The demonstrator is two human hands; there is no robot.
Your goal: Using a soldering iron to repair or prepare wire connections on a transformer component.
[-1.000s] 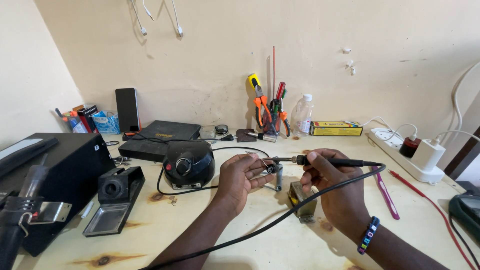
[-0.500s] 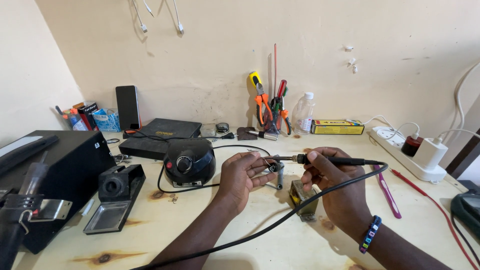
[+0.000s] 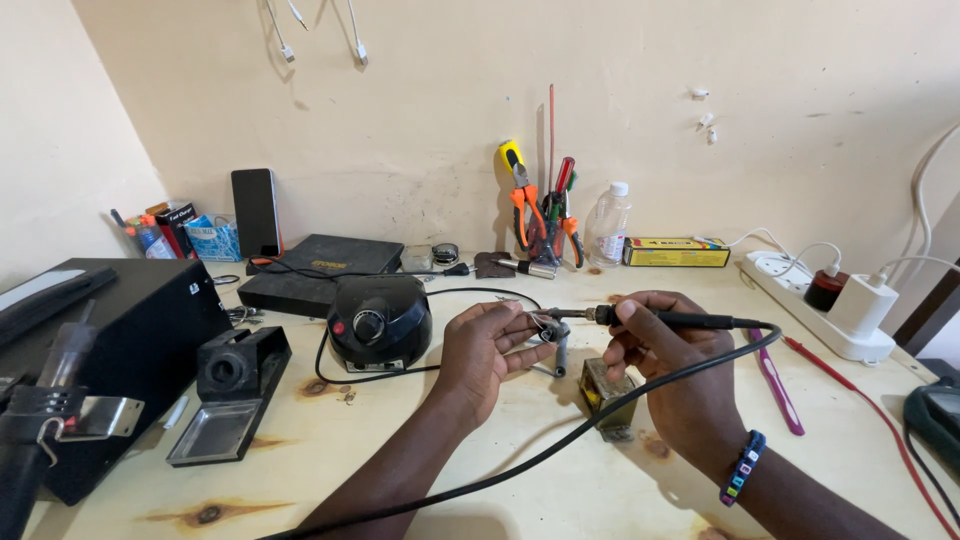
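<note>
Black soldering station (image 3: 379,322), pliers (image 3: 521,205), plastic bottle (image 3: 610,225), white power strip (image 3: 818,304), yellow box (image 3: 676,252)

Soldering iron (image 3: 655,319): slim black handle held nearly level above the wooden bench, metal tip pointing toward the left, its black cord trailing from the rear end and curving down across the bench. Small component with thin wires (image 3: 543,326): pinched at the iron's tip; its details are too small to tell. Short grey cylindrical part (image 3: 561,352): hangs upright just below the tip. Small transformer (image 3: 605,397): brass-coloured block resting on the bench below the iron.
</note>
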